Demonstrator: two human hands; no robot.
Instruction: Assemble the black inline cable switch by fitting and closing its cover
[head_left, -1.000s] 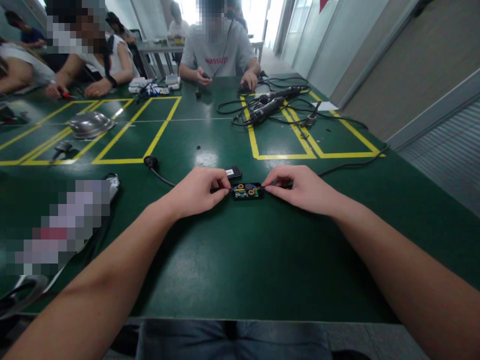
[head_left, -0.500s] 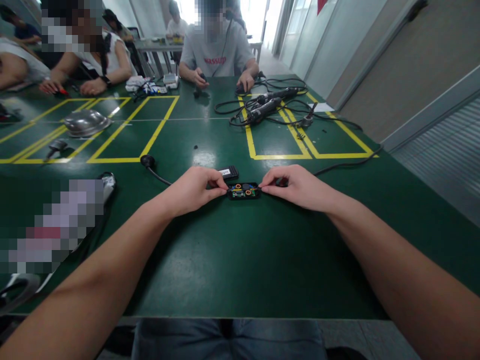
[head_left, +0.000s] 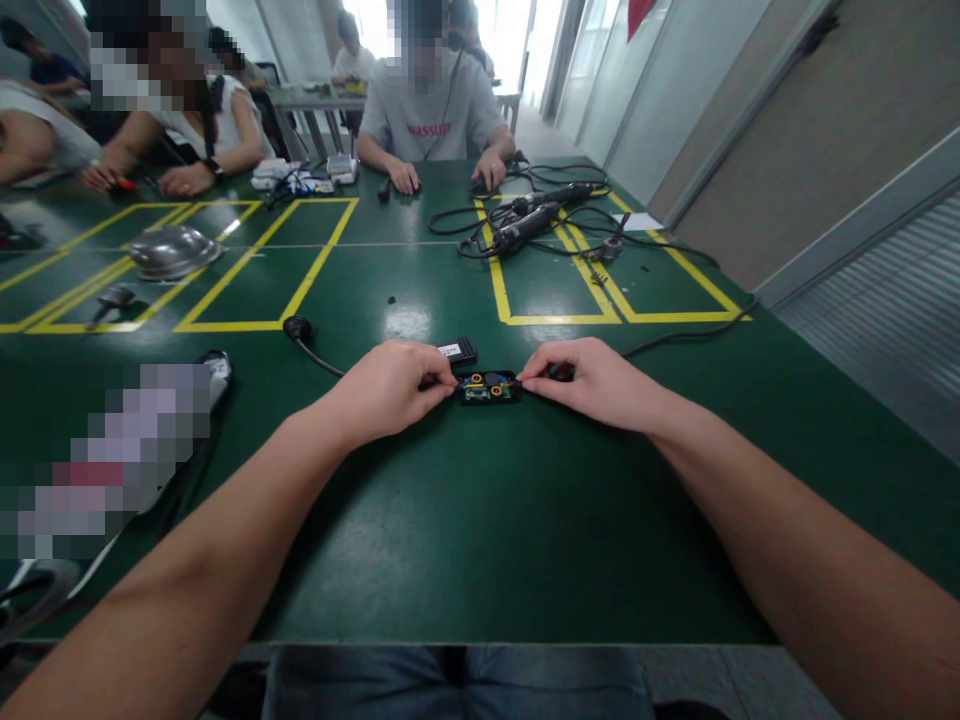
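A small open black case (head_left: 489,387) with a green circuit board and two orange coils lies on the green table (head_left: 465,520). My left hand (head_left: 390,385) pinches its left end, where a black cable (head_left: 319,350) leads off to a round plug. My right hand (head_left: 592,378) pinches the right end, where another black cable (head_left: 690,335) runs off to the right. Both hands have their fingers closed. A black lid with a white label (head_left: 456,351) lies just behind the case.
Yellow tape boxes mark the table. Two black electric screwdrivers with tangled cords (head_left: 536,215) lie at the back right. A shiny metal piece (head_left: 171,250) sits at the left. A person in a grey shirt (head_left: 435,100) sits opposite; other people sit at the back left.
Both hands stay pinched on the ends of the case. The person opposite has lowered a hand to the table. The view has shifted slightly.
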